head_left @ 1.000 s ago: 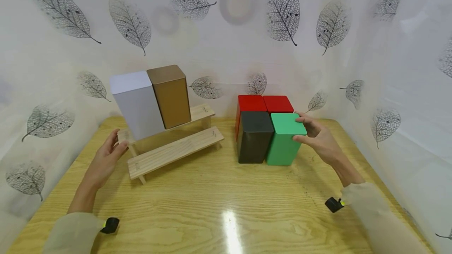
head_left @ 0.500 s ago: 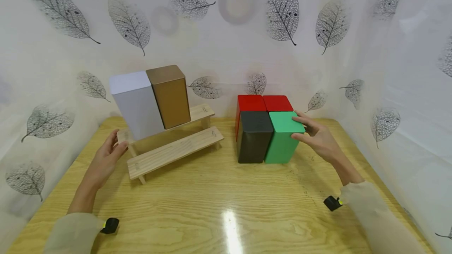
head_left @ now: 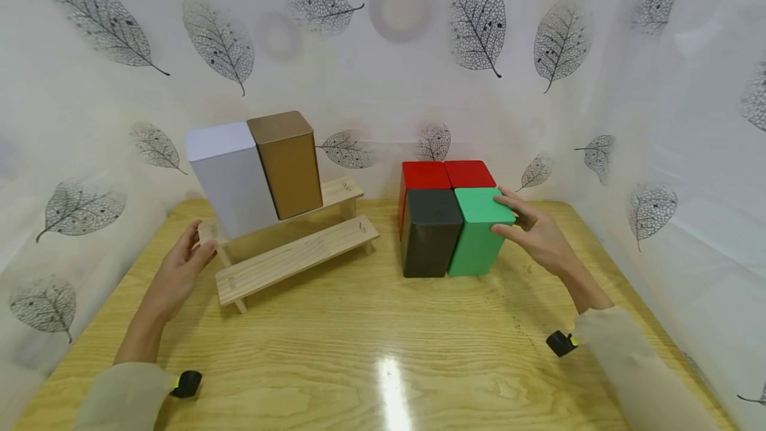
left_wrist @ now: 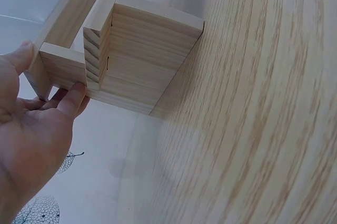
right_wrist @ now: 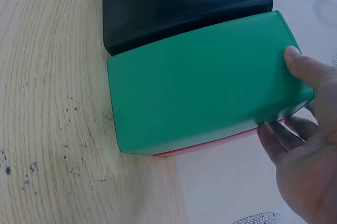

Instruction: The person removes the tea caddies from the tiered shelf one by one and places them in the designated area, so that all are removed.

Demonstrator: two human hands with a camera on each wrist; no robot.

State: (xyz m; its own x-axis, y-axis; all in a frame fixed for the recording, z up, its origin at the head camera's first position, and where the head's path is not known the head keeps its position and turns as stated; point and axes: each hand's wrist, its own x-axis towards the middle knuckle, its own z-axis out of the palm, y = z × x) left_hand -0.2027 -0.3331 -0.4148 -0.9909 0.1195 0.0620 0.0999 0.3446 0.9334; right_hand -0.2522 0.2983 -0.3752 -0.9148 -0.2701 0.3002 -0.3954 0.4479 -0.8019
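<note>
My left hand (head_left: 179, 275) grips the left end of a two-step wooden shelf (head_left: 299, 251), thumb on the upper plank, fingers under it in the left wrist view. On its upper step stand a white box (head_left: 236, 181) and a brown box (head_left: 290, 168), side by side. My right hand (head_left: 538, 235) holds a tall green box (head_left: 479, 238) at its upper right edge. In the right wrist view the thumb presses one face and the fingers lie against an adjoining side. The green box stands upright beside a black box (head_left: 432, 238).
Two red boxes (head_left: 425, 175) stand close together behind the black and green ones, mostly hidden. All this is on a wood-grain table (head_left: 323, 351). A pale curtain with leaf prints (head_left: 383, 85) hangs behind and at the sides.
With my right hand on it, the green box has slid slightly left and back, closer to the black and red boxes. My left hand and the shelf have stayed put.
</note>
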